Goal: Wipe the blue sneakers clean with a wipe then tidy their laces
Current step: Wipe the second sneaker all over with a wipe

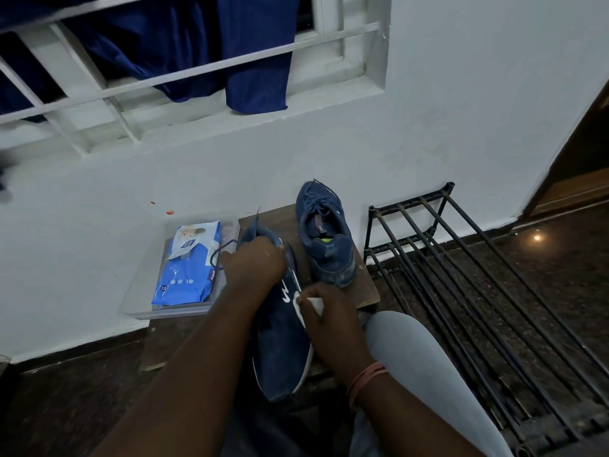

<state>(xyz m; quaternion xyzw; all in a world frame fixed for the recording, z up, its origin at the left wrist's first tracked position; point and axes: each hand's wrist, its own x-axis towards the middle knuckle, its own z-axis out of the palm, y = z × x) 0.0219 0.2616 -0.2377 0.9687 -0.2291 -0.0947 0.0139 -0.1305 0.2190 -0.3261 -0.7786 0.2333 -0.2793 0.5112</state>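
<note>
The near sneaker (283, 338) lies on its side on the wooden board (365, 291). The left hand (252, 260) grips its lace end, fingers curled. The right hand (324, 313) pinches a white wipe (311, 303) against its side. The other sneaker (324, 232) stands upright just beyond. A wipes pack (189, 265) lies in a clear tray (138, 305) on the left, a black rack (461, 278) on the right.

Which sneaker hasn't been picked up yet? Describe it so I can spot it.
Find the black metal shoe rack by the white wall. Just left of it, on the small wooden board, stands the untouched sneaker. Unlike the held sneaker, no hand touches it.
</note>
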